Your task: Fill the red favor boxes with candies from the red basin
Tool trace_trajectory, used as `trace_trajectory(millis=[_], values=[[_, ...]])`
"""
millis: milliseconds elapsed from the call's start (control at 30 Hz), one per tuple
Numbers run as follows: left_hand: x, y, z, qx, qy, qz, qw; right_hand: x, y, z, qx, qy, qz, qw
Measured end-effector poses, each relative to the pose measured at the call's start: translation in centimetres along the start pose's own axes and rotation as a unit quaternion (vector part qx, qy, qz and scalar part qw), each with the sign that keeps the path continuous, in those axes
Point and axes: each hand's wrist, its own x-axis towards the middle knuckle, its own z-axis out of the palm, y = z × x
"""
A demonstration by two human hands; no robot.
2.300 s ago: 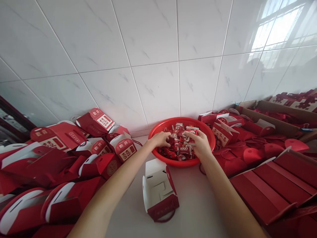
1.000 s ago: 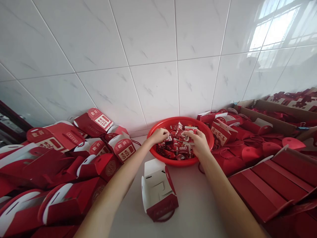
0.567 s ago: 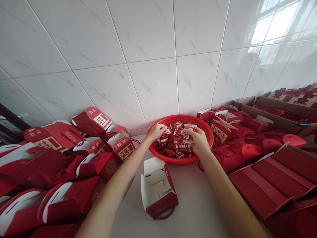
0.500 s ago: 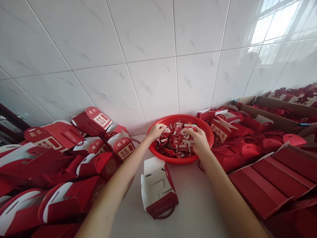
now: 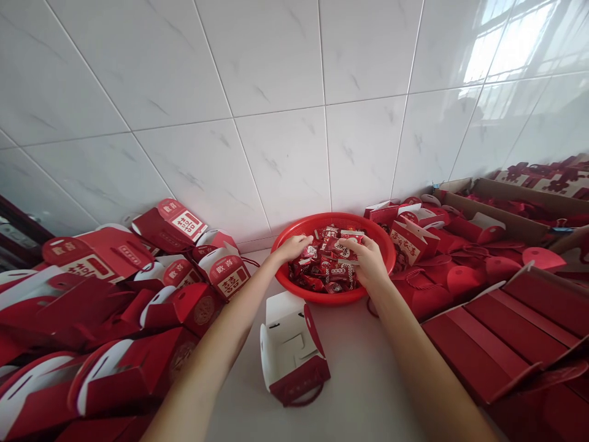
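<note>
White tiles stand behind the grip. The left hand pinches one red sweet; the right hand is closed around some packs, though how many is hard to see. More sweets lie under them in the basket. An open box sits just nearer than the grip, likely for easy reach. Earlier, the left hand dug lower, among the sweets.

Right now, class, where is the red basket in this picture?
In the head view, the red basket is just right of centre, near the tiled wall and beyond the open white-lined box, with the left hand and right hand over it.
</note>
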Motion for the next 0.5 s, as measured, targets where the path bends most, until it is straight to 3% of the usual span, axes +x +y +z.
trace_trajectory(millis=[133,233,367,500], values=[[-0.2,0.7,-0.1,-0.015,-0.077,-0.040,0.996,-0.2,-0.2,0.1,0.001,0.003,0.004,1.000],[-0.5,1.0,-0.3,-0.026,-0.088,-0.071,0.993,-0.2,-0.5,0.1,0.002,0.007,0.008,1.000],[-1.3,1.4,-0.7,-0.059,-0.044,-0.094,0.993,-0.1,-0.6,0.2,0.001,0.004,0.012,1.000],[-2.1,2.0,-1.5,-0.098,0.037,-0.103,0.989,0.0,-0.3,0.1,-0.003,0.001,0.011,1.000]])
